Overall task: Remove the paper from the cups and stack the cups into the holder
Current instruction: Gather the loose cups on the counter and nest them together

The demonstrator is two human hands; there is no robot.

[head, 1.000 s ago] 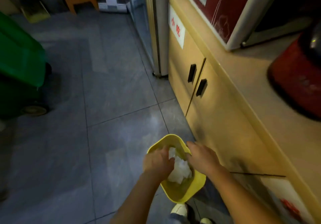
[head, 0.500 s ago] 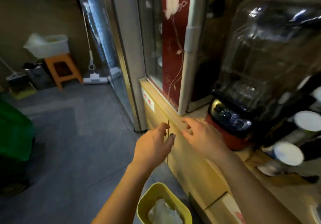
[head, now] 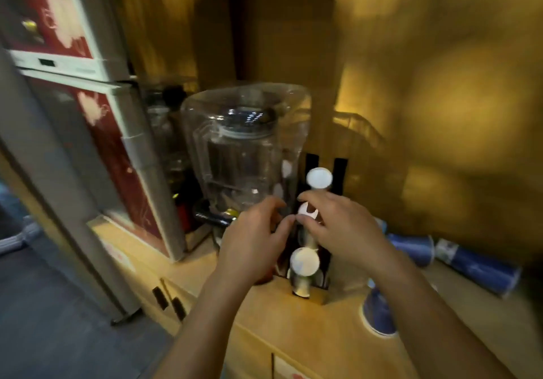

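Nearest, one blue cup [head: 377, 314] stands upside down on the bench [head: 329, 328]. Beyond it, my left hand [head: 252, 240] and right hand [head: 340, 225] reach the black holder [head: 323, 261], fingers curled around its middle cup [head: 307, 212]; motion blur hides whether either grip is pinching. I judge I'm pulling a cup out to clear its paper. More blue cups [head: 458, 258] lie on their sides farther back.
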